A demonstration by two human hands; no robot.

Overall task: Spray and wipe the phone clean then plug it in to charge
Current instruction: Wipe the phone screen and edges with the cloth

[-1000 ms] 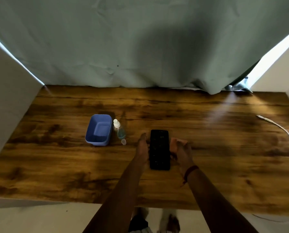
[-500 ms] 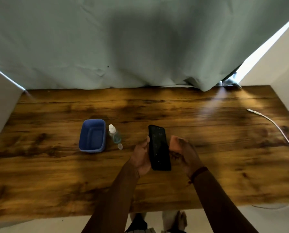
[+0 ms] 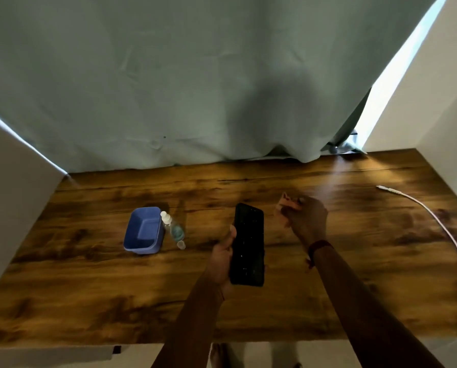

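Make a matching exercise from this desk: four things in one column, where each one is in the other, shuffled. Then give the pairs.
Things
1. phone
2. cloth
3. spray bottle
4. cable

Places
A. beside the blue tub
B. held in the left hand
C. on the right side of the table, touching neither hand
D. bunched in the right hand

Pairs: 1-B, 2-D, 3-A, 4-C
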